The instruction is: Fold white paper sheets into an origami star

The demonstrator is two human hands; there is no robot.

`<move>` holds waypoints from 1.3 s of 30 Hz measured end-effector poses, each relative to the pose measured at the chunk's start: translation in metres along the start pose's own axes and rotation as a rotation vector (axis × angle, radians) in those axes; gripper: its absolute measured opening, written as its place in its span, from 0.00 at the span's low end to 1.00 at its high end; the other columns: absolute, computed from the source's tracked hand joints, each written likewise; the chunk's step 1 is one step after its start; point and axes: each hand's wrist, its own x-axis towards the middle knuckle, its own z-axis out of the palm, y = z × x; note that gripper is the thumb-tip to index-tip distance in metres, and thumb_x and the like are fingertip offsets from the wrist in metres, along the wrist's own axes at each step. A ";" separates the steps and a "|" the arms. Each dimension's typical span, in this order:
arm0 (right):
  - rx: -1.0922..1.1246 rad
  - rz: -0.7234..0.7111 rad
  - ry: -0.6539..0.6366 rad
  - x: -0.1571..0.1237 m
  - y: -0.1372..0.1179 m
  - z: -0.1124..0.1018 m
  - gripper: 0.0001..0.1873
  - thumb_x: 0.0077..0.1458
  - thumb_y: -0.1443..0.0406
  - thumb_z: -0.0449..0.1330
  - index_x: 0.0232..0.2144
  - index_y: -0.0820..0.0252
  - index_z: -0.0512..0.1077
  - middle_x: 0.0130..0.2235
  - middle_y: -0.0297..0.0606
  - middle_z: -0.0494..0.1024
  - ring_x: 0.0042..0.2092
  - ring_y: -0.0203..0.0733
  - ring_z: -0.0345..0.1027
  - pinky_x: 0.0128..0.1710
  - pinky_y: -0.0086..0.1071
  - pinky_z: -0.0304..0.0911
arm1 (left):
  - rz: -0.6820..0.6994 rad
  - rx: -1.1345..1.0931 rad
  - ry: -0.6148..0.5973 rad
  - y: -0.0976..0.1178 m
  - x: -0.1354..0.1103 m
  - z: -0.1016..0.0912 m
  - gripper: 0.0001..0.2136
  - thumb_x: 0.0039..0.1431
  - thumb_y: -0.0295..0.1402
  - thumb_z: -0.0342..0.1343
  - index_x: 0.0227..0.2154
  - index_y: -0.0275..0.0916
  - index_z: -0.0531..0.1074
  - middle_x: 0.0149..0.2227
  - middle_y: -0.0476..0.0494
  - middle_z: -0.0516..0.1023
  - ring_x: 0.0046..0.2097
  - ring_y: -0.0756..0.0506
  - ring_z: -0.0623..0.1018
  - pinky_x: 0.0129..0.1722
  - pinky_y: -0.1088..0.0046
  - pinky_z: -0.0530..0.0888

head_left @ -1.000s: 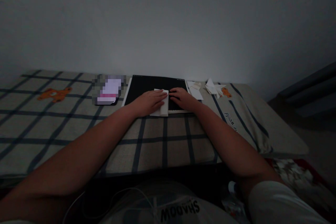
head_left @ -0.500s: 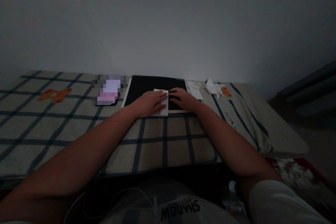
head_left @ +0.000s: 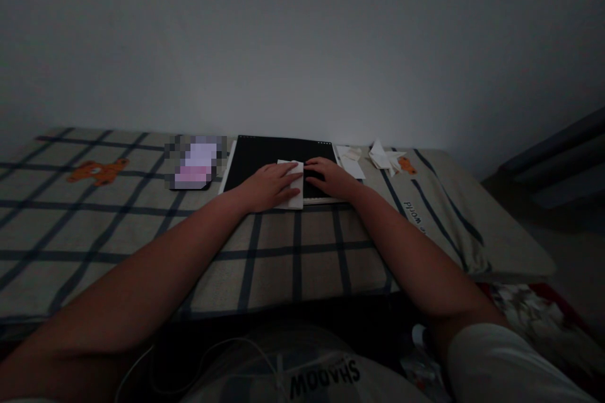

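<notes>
A folded sheet of white paper (head_left: 295, 200) lies on the near part of a black notebook (head_left: 278, 150). My left hand (head_left: 269, 187) rests flat across this paper with its fingers apart, covering much of it. Just right of the paper's edge, my right hand (head_left: 333, 179) lies on the notebook, fingers spread and slightly bent, fingertips close to the paper's right side. Nothing shows in its grasp. Pale page edges stick out from under the black cover at the left and front.
A phone (head_left: 195, 167), partly blurred, lies to the left. Flat paper pieces (head_left: 350, 162) and a folded paper shape (head_left: 384, 158) lie to the right. The checked cloth (head_left: 283, 258) covers the surface. A red container with paper scraps (head_left: 539, 321) and a bottle (head_left: 422, 359) stand lower right.
Almost nothing differs. My left hand has shifted very slightly on the paper; my right hand holds its place.
</notes>
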 end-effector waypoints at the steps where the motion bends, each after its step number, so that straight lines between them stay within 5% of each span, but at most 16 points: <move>1: 0.000 0.002 -0.004 0.000 0.000 0.000 0.16 0.60 0.67 0.58 0.49 0.60 0.75 0.53 0.48 0.73 0.57 0.47 0.65 0.59 0.48 0.61 | 0.001 0.001 0.007 0.000 0.000 0.000 0.26 0.70 0.47 0.40 0.65 0.40 0.61 0.69 0.36 0.56 0.67 0.38 0.61 0.64 0.57 0.58; 7: -0.009 0.000 -0.015 0.000 -0.001 -0.001 0.17 0.60 0.67 0.58 0.51 0.64 0.75 0.54 0.52 0.72 0.57 0.48 0.65 0.60 0.48 0.60 | 0.026 0.003 0.030 -0.003 0.000 0.002 0.26 0.70 0.47 0.40 0.64 0.39 0.61 0.67 0.36 0.59 0.66 0.38 0.63 0.64 0.57 0.59; 28: -0.090 0.014 0.060 0.000 -0.003 -0.002 0.16 0.61 0.64 0.57 0.50 0.57 0.76 0.54 0.46 0.73 0.56 0.48 0.65 0.58 0.49 0.61 | -0.083 0.019 0.020 -0.002 -0.001 -0.007 0.28 0.70 0.49 0.36 0.64 0.38 0.62 0.67 0.37 0.60 0.66 0.40 0.63 0.64 0.61 0.59; 39: -0.047 -0.059 -0.019 0.000 -0.013 -0.004 0.13 0.62 0.63 0.57 0.46 0.57 0.78 0.51 0.44 0.75 0.53 0.45 0.66 0.56 0.44 0.61 | -0.092 0.081 0.035 -0.002 -0.002 -0.005 0.29 0.70 0.50 0.37 0.64 0.38 0.60 0.67 0.35 0.60 0.66 0.38 0.62 0.63 0.59 0.60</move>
